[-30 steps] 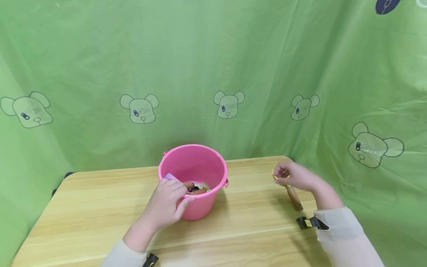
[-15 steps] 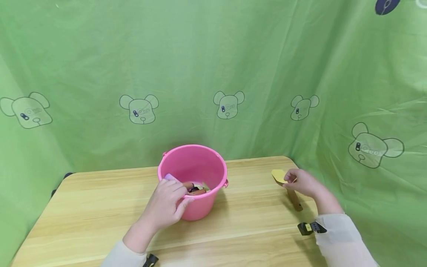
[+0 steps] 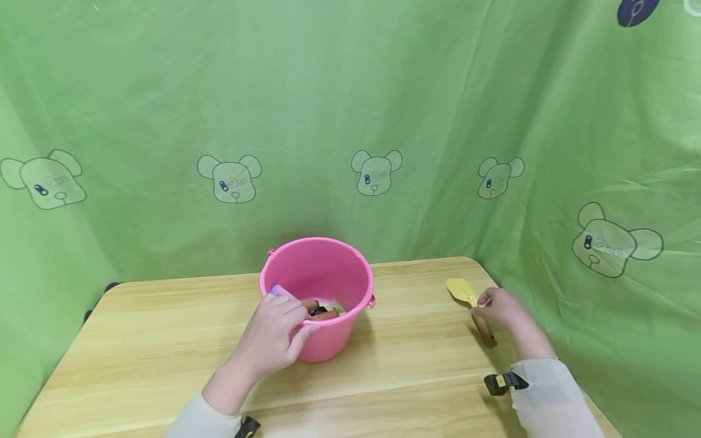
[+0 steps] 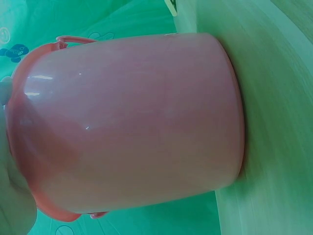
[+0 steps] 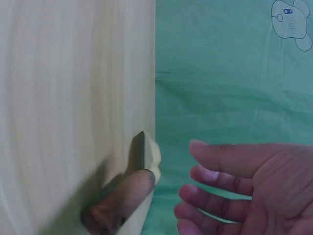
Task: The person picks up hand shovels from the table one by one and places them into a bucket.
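A pink bucket (image 3: 327,342) stands at the middle of the table. My left hand (image 3: 272,336) grips its near-left rim, fingers over the edge and thumb along the outside. In the left wrist view, the bucket's outer wall (image 4: 137,122) takes up most of the picture. A small hand trowel (image 3: 461,291) with a yellow blade and brown wooden handle lies to the right. Just above its handle hovers my right hand (image 3: 502,311). The right wrist view has the fingers loosely bent, with a gap between them and the trowel's handle (image 5: 120,200).
Inside the bucket lie brown-handled tools (image 3: 324,314) and a purple piece (image 3: 280,291), partly hidden by my left hand. The wooden table (image 3: 164,340) is backed by a green curtain (image 3: 306,91) with bear-head prints, close to the table's right edge.
My right hand has moved back from the trowel's blade toward its handle, uncovering the yellow blade. My left hand and the bucket have stayed where they were.
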`<action>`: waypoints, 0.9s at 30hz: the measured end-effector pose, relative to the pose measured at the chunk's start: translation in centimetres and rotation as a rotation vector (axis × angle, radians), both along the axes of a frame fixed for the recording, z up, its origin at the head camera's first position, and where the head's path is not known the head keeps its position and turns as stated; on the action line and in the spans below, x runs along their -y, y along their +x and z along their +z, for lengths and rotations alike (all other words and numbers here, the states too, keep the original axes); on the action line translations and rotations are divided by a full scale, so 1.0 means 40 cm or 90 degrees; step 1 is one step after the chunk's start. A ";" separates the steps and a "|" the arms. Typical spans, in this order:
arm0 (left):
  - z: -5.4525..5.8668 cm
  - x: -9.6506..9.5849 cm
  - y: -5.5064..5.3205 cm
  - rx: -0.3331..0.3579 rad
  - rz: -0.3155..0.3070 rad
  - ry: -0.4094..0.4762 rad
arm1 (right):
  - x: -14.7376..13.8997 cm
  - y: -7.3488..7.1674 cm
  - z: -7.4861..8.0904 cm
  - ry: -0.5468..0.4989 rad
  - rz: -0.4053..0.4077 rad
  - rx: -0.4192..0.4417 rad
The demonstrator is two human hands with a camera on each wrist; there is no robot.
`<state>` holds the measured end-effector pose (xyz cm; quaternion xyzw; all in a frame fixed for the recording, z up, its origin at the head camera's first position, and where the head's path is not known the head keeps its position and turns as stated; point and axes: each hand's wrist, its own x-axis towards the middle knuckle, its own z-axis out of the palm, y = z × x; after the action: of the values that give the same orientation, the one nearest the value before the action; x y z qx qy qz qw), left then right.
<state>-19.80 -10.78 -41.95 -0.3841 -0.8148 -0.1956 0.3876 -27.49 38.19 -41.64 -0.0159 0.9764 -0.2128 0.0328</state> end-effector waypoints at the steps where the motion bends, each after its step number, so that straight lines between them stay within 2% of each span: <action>1: -0.001 0.000 0.000 0.000 0.000 0.001 | -0.001 0.001 -0.003 0.004 -0.011 0.004; 9: -0.003 -0.001 0.000 0.006 0.004 -0.002 | -0.001 0.017 -0.033 -0.005 -0.087 0.031; 16: 0.000 -0.002 0.003 0.022 0.005 -0.005 | 0.004 0.024 -0.059 0.003 -0.095 0.020; 27: 0.002 -0.002 0.000 0.010 0.004 -0.002 | 0.008 0.035 -0.091 0.014 -0.100 0.016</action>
<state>-19.81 -10.72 -41.89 -0.3807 -0.8192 -0.1966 0.3813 -26.10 37.88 -45.27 0.0637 0.9764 -0.2042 0.0286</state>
